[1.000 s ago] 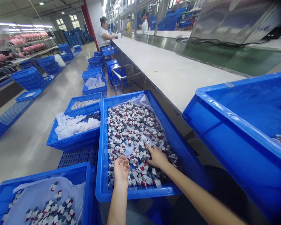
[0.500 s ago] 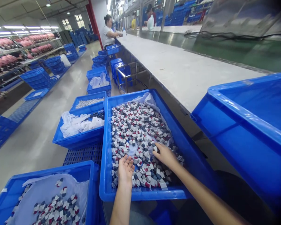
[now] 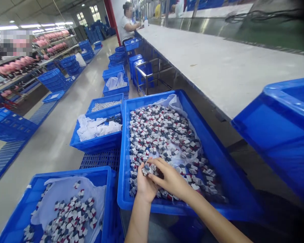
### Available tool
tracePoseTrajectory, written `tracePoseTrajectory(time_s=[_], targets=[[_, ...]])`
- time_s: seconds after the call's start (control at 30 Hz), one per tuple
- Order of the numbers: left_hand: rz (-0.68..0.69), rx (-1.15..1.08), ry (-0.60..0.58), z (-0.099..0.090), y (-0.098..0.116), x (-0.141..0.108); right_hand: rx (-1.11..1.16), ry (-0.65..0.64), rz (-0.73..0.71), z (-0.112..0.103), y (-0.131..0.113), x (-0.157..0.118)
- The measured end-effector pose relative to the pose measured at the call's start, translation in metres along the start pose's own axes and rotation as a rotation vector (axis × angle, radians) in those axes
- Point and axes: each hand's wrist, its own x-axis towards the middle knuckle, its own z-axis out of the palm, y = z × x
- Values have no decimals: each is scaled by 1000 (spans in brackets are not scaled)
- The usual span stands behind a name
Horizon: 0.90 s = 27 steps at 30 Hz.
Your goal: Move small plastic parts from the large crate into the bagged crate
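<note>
A big blue bin (image 3: 120,168) holds many small white, dark grey and red pieces (image 3: 159,125) on a clear plastic sheet. Over its near part my left hand (image 3: 145,184) is cupped, palm up, round a small heap of these pieces (image 3: 149,169). My right hand (image 3: 167,175) curves over the same heap from the right, its fingers closed against it. At the lower left, a second blue bin (image 3: 71,172) contains similar pieces (image 3: 73,216) on plastic.
A tilted blue bin (image 3: 281,135) stands at the right beside a long white table (image 3: 205,57). Smaller bins (image 3: 98,141) line the left side. A person (image 3: 128,27) works at the far table end. Metal-framed stools (image 3: 147,74) stand beneath the table.
My right hand has moved left from the pieces to my left hand, and both now hold a small heap. The view has shifted, so the bins appear farther right.
</note>
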Motion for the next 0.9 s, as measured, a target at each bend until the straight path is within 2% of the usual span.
tracePoseTrajectory(time_s=[0.2, 0.43, 0.6, 0.77, 0.9], targets=[[36, -119, -62, 2, 7, -4, -47, 204, -51, -12, 4, -5], [41, -152, -123, -1, 5, -23, 12, 143, -75, -7, -3, -19], [109, -130, -169, 11, 10, -47, 57, 162, -143, -7, -14, -27], [216, -39, -125, 27, 11, -63, 36, 176, -174, -11, -26, -30], [222, 42, -94, 33, 8, -73, 48, 187, -144, -15, -34, -31]])
